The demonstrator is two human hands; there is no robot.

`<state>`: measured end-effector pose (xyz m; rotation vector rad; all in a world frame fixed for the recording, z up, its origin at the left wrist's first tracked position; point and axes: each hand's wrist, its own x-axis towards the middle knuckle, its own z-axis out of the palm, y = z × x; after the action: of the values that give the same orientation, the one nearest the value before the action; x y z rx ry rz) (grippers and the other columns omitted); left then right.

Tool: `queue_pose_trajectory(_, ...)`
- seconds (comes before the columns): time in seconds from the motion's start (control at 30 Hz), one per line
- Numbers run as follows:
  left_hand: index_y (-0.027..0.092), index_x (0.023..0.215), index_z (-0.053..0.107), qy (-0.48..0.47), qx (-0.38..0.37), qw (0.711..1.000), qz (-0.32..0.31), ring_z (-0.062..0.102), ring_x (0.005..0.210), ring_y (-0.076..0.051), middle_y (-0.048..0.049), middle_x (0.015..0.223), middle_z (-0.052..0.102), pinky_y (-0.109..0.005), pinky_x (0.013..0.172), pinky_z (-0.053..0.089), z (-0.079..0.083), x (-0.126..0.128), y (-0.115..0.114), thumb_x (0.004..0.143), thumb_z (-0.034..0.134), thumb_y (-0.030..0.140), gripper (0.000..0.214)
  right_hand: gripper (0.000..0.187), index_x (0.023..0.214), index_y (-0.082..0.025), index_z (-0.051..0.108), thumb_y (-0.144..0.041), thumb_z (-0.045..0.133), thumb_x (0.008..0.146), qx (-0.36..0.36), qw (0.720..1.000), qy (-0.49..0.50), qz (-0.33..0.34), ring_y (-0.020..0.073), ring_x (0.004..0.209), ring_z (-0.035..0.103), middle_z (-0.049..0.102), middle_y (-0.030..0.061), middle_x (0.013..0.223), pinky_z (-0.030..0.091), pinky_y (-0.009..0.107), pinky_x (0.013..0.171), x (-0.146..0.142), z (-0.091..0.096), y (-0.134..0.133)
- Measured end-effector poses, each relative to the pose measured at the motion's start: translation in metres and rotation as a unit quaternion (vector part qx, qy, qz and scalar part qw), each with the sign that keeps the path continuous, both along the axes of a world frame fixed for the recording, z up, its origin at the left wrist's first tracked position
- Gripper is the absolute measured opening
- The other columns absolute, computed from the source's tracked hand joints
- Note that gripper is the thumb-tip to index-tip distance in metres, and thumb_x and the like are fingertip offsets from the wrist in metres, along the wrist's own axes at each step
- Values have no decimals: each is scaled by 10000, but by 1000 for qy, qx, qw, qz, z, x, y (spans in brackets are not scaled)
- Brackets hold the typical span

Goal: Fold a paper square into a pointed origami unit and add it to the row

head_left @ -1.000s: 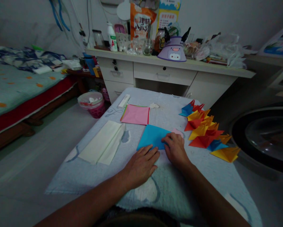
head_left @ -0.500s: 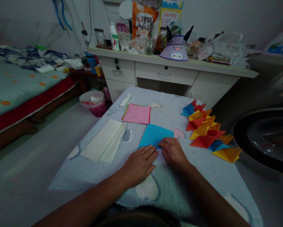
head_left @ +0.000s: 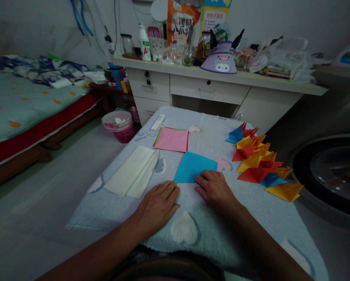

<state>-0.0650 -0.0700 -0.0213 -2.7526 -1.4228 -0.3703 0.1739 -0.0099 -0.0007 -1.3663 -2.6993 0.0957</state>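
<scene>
A blue sheet of origami paper (head_left: 194, 166) lies flat on the cloth-covered table, its near edge straight. My left hand (head_left: 160, 203) rests flat at the paper's near left corner, fingers stretched out, holding nothing. My right hand (head_left: 214, 187) presses its fingertips on the near right part of the sheet; the fingers are bent but not gripping it. Just beyond the blue sheet lies a stack of square papers (head_left: 171, 139), pink on top. Left of my hands is a folded whitish paper or cloth (head_left: 130, 171).
Folded paper cranes (head_left: 259, 162) in red, yellow, orange and blue stand in rows along the table's right side. A small white box (head_left: 158, 122) lies at the far left. Beyond are a desk (head_left: 206, 88) and a pink bin (head_left: 120, 127); a bed (head_left: 31, 105) stands left.
My left hand has slid left along the paper's near edge to its corner. My right hand stays on the right part. The view has shifted slightly.
</scene>
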Motion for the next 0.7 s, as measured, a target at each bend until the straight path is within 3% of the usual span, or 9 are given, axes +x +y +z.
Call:
queue_pose_trajectory(0.27, 182, 1263, 536, 17, -33, 999, 21, 541, 1148, -264, -91, 1236, 609, -424, 959, 467, 14, 5, 2, 902, 605, 298, 386, 547, 1406, -403, 474, -517, 579, 882, 27, 998, -51, -13, 316, 1003, 490, 566, 130, 1129, 368, 453, 868, -14, 2, -16)
queue_pose_trajectory(0.43, 272, 1329, 493, 30, -58, 996, 54, 543, 1018, -261, -60, 1094, 607, -429, 860, 453, 23, 17, 12, 889, 623, 380, 472, 527, 1386, -406, 499, -532, 567, 880, 42, 997, -69, -13, 332, 1001, 495, 571, 150, 1110, 377, 494, 872, -20, 0, -20)
queue_pose_trajectory(0.7, 249, 1308, 514, 43, -51, 996, 53, 505, 1026, -261, -67, 1108, 579, -415, 847, 419, 16, 16, 15, 901, 593, 435, 454, 497, 1399, -370, 495, -436, 559, 910, 31, 996, -80, -20, 344, 1112, 498, 574, 131, 1247, 365, 529, 957, -12, 0, -25)
